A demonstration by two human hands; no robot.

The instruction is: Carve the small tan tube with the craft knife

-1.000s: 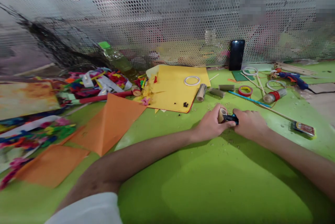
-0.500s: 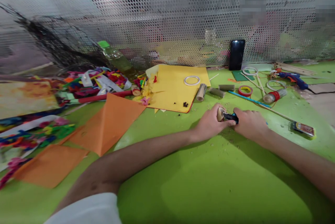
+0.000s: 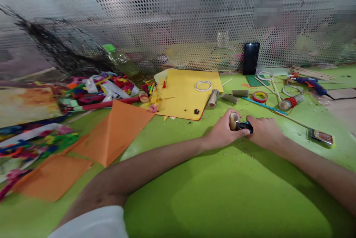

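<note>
Tube (image 3: 232,123), short and tan, clamped in your left hand (image 3: 221,131), open end showing. Your right hand (image 3: 264,132) clamped around black cutter (image 3: 243,126), its tip at tube's rim, over green worktop (image 3: 205,193). Beyond your left hand: three brownish rolls (image 3: 213,98), yellow sheet (image 3: 183,93) farther left. Beyond your right hand: red tape (image 3: 260,100). Right of it: small dark box (image 3: 322,137).

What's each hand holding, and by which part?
Left hand: hollow tan tube, around its outer wall near the open end. Right hand: dark tool, by the end away from the tube, largely covered.
</note>
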